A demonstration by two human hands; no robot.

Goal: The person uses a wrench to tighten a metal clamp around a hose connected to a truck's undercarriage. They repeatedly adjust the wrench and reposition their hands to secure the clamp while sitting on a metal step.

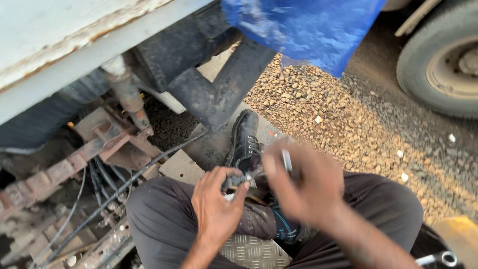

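Observation:
My left hand [215, 201] grips a small dark metal fitting [238, 180] between thumb and fingers, just above my left knee. My right hand [303, 187] is blurred with motion and holds a thin silvery tool [287, 160] right beside the fitting. Both hands hover over my lap, in front of my black laced boot [245, 139]. My legs are in dark grey trousers [159, 214]. The point where tool and fitting meet is hidden by my fingers.
A rusty vehicle underframe with black hoses [99, 199] lies at left under a white body panel [64, 45]. A blue sheet [303, 27] hangs above. Gravel [348, 124] spreads right toward a tyre [443, 60]. A spanner end [440, 258] and chequered plate [254, 251] lie near me.

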